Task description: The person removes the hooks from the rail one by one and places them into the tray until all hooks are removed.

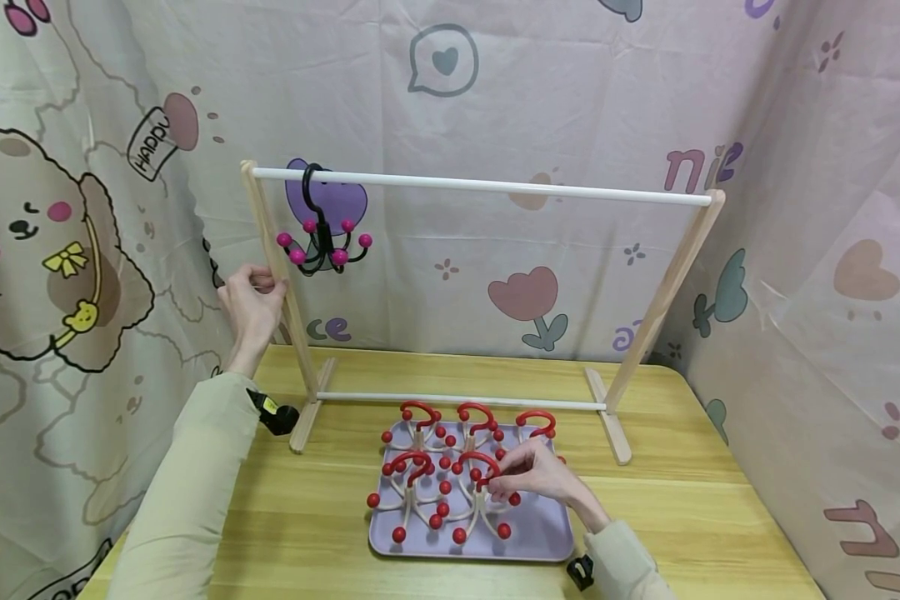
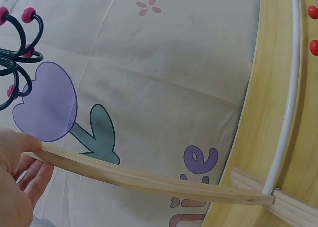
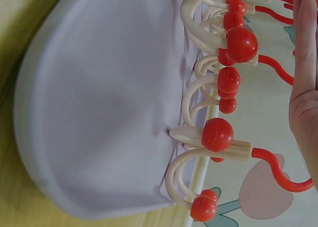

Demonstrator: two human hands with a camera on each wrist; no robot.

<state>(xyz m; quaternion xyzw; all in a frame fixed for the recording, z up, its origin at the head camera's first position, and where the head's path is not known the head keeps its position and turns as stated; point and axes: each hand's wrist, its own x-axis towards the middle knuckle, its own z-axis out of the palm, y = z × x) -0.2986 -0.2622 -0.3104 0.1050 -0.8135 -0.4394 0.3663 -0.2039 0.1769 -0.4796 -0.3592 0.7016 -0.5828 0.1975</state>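
Note:
My left hand (image 1: 251, 312) holds the wooden left post (image 1: 296, 325) of a rack, its thumb and fingers on either side in the left wrist view. A black octopus-style hook hanger (image 1: 322, 237) with pink ball tips hangs from the white top rod (image 1: 450, 184), near that post. My right hand (image 1: 536, 475) pinches the red hook of the front-right white hook hanger (image 1: 480, 502), which stands over a lilac tray (image 1: 536, 537). Several matching hangers with red ball tips stand there too, such as the front-left hanger (image 1: 410, 498). The right fingertips are partly cut off in the right wrist view.
The rack's right post (image 1: 663, 304) rises from a wooden foot (image 1: 609, 421) on the table. A white lower rod (image 1: 457, 401) runs behind the tray. Patterned cloth (image 1: 450, 108) surrounds the wooden table (image 1: 690, 517) at the back and sides.

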